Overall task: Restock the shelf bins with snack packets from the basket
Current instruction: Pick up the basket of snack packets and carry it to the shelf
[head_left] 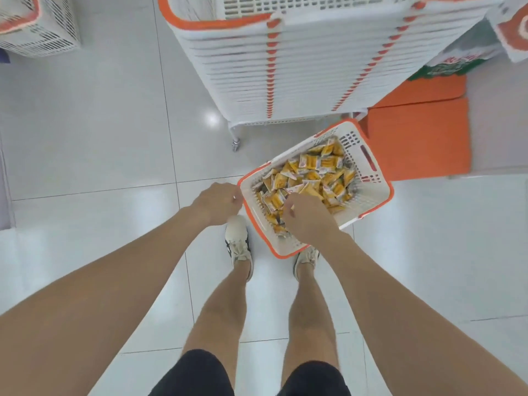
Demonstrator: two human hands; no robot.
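Right hand (310,221), fingers curled, catch unseen, dips among snack packets (311,172) heaped toward its one o'clock; left hand (218,202) grips the basket (371,192) corner at nine.

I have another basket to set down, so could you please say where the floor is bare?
Bare tiles lie left of the basket stack, up to the corner crate, and right of the basket, below the orange mats. Crowded between stack and basket, and around the shoes.
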